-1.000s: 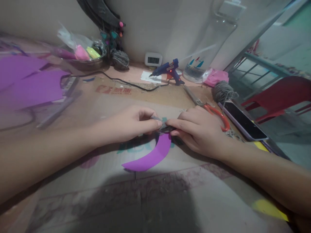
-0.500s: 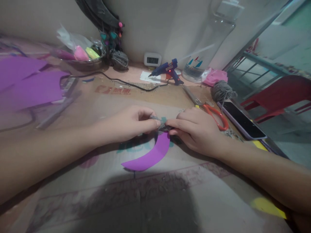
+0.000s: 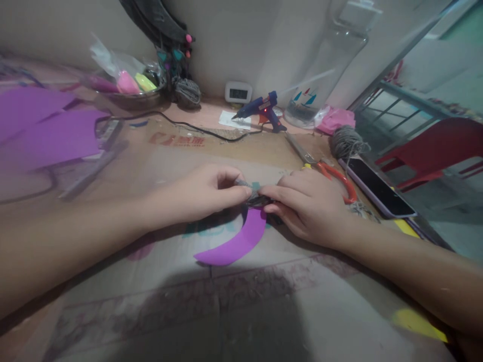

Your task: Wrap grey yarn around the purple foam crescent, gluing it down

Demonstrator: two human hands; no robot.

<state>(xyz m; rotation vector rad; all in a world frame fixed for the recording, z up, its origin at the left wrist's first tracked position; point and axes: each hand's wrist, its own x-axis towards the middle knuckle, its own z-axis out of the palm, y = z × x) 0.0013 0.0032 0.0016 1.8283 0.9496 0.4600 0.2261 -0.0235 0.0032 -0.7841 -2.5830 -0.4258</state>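
A curved purple strip (image 3: 241, 244), like craft foam or paper, lies over the cardboard (image 3: 151, 296) with its pointed end toward the lower left. Grey yarn (image 3: 255, 195) wraps its upper end. My left hand (image 3: 215, 188) pinches the yarn-wrapped end between thumb and fingers from the left. From the right, my right hand (image 3: 302, 203) grips the same end with thumb and forefinger. The fingers cover part of the wrapping. Just beyond my right hand lie orange-handled scissors (image 3: 334, 176).
Behind stand a blue glue gun (image 3: 260, 106) with its red light lit, a small white clock (image 3: 238, 92) and a clear bottle (image 3: 320, 75). A grey yarn ball (image 3: 347, 142) and phone (image 3: 377, 186) sit right. Purple sheets (image 3: 56, 133) and a metal bowl (image 3: 132, 100) are left.
The purple strip's tip has shifted slightly right, and its wrapped end has turned a little between my fingers. Both hands keep their grip; the whole view has moved slightly.
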